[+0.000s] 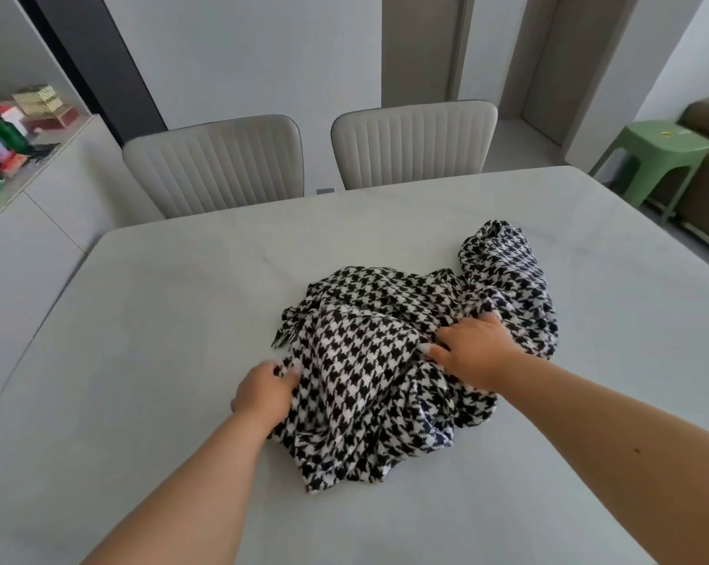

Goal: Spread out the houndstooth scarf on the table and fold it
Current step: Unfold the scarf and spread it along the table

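Scarf [389, 352] is lying bunched up mid-worktop [149, 320] — left hand [263, 391] is pinching its left edge, right hand [473, 352] is gripping folds near its middle, both hands apart. Two chairs [216, 165] are sitting beyond it.

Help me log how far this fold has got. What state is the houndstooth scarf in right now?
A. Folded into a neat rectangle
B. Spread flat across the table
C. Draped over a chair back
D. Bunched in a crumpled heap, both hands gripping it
D: the houndstooth scarf lies rumpled in a heap on the table, with the left hand and right hand gripping its folds.
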### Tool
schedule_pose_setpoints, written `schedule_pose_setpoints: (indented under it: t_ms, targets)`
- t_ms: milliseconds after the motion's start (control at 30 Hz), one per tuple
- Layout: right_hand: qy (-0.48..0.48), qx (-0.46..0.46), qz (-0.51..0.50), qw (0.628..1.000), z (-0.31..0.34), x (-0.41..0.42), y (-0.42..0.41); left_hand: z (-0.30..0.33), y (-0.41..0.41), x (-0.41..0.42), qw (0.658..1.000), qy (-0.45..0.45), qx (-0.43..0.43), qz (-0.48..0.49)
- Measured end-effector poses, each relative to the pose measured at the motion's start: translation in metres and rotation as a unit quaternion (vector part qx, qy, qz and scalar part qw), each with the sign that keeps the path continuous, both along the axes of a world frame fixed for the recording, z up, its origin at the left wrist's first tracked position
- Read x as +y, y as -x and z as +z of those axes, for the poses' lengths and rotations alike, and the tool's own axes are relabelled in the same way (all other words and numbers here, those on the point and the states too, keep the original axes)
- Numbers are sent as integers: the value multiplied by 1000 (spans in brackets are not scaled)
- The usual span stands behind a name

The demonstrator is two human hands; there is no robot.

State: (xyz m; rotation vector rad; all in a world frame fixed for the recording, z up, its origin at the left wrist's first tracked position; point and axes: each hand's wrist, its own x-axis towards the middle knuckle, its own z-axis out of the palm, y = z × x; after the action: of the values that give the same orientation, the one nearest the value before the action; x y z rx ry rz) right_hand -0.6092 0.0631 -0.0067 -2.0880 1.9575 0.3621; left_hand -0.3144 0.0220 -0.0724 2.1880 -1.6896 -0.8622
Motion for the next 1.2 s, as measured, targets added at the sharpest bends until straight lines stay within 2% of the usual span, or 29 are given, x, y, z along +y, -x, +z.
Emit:
schedule_pose_setpoints:
  t_ms: [100, 167, 233, 300, 367, 400, 467, 567, 600, 667, 700, 767, 800, 833, 867, 900, 933, 1000, 1100, 1200]
  targets:
    - [-132, 1, -93, 987, 10, 1, 15, 31, -27, -10, 979, 160, 83, 101]
    - [-192, -19, -155, 969, 22, 1, 18, 54, -56, -12, 960, 215, 117, 138]
    - [-179, -19, -162, 970, 31, -4, 16, 69, -74, -3, 963, 157, 167, 144]
    - [-64, -25, -163, 984, 30, -17, 9, 70, -83, 7, 984, 37, 147, 96]
    - [38, -93, -212, 972, 14, -31, 3, 64, -84, 13, 989, -39, 134, 50]
    - [35, -132, -239, 961, 5, -36, -1, 62, -79, 16, 986, -64, 147, 35]
    - [-43, -200, -301, 932, -12, -40, -10, 54, -63, 23, 980, -109, 167, 5]
    - [-159, -216, -343, 900, -32, -38, -11, 39, -31, 33, 977, -144, 154, -42]
    - [-159, -230, -343, 897, -32, -40, -8, 38, -23, 36, 974, -149, 159, -60]
    - [-99, -304, -349, 881, -25, -46, 4, 43, -15, 38, 967, -143, 202, -63]
    - [-39, -372, -378, 847, -19, -51, 12, 47, -18, 32, 966, -124, 220, -46]
    - [100, -522, -458, 712, 4, -62, 32, 60, -28, 17, 958, -56, 279, 28]
    - [169, -570, -482, 643, 18, -67, 42, 67, -38, 8, 942, -6, 324, 84]
    - [230, -603, -482, 592, 28, -73, 52, 74, -50, -3, 917, 49, 368, 149]
    - [274, -612, -470, 573, 39, -76, 59, 80, -63, -11, 888, 107, 398, 205]
    - [292, -607, -451, 585, 48, -77, 64, 82, -78, -20, 873, 153, 393, 245]
    - [286, -590, -431, 620, 54, -76, 66, 85, -89, -26, 867, 180, 380, 267]
    - [241, -527, -396, 712, 60, -70, 60, 83, -108, -37, 865, 194, 375, 272]
    - [165, -447, -299, 827, 50, -52, 42, 68, -110, -35, 888, 133, 329, 292]
    - [0, -321, -165, 933, 30, -32, 18, 42, -84, -14, 905, 5, 284, 316]
